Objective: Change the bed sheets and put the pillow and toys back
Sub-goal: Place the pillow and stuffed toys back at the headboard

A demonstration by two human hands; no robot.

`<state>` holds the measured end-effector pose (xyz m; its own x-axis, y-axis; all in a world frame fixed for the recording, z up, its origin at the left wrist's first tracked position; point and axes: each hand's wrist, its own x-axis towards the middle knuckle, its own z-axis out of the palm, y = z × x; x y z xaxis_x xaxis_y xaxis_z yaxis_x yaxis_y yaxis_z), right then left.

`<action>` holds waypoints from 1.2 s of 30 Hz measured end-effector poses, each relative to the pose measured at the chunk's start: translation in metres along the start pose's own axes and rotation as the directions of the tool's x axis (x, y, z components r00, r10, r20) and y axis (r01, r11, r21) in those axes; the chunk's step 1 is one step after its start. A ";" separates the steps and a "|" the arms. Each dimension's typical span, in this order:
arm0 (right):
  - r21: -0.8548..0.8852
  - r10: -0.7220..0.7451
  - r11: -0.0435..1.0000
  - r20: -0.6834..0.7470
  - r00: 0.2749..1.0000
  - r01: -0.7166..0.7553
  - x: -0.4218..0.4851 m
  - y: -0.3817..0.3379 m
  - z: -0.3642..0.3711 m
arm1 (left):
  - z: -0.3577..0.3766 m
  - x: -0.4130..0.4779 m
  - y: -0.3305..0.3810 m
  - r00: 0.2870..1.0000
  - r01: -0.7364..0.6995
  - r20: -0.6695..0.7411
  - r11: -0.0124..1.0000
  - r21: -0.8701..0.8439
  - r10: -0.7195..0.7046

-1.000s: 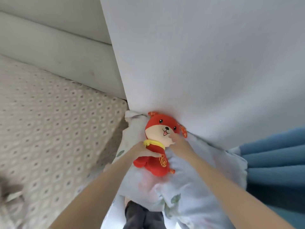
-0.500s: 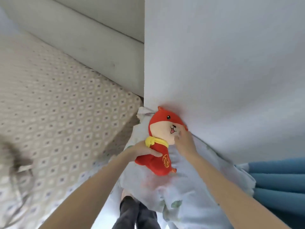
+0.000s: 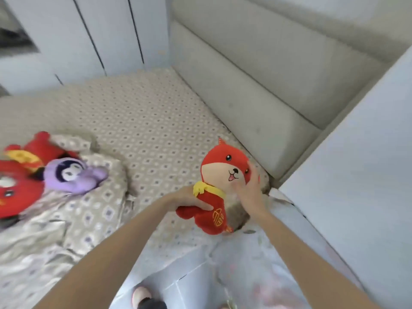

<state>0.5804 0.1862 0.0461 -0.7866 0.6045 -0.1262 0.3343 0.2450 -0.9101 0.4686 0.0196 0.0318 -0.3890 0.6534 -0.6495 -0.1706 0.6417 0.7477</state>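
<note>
Red plush toy (image 3: 220,168), one, upright at the corner of the patterned bed sheet (image 3: 151,121) near the headboard (image 3: 256,103): left hand (image 3: 189,200) grips its body, right hand (image 3: 249,190) presses straight-fingered against its cheek, seemingly steadying it for seating there; purple plush (image 3: 69,175) lies well apart.

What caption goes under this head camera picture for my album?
Left hand grips a red plush, right hand touches its head, over the patterned bed.
</note>
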 end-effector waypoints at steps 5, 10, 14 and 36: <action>-0.057 -0.106 0.991 0.193 0.975 0.119 0.008 -0.052 0.109 | -0.104 -0.060 -0.055 0.985 0.035 -0.171 0.998 0.052 -0.026; -0.099 -0.122 0.982 0.301 0.946 0.159 0.008 -0.100 0.231 | -0.199 -0.130 -0.124 0.945 0.104 -0.323 0.983 0.153 -0.050; -0.176 -0.064 0.971 0.454 0.889 0.160 0.003 -0.130 0.324 | -0.255 -0.177 -0.175 0.896 0.137 -0.443 0.969 0.208 -0.031; -0.592 0.382 0.725 0.770 0.510 0.351 0.045 -0.066 0.533 | -0.359 -0.067 -0.368 0.788 0.549 -0.607 0.570 0.611 -0.108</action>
<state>0.2459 -0.2067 -0.1100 -0.6735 -0.1820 -0.7165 0.2735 0.8391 -0.4702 0.2321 -0.4048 -0.1506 -0.8371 0.2017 -0.5084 0.2426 0.9700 -0.0145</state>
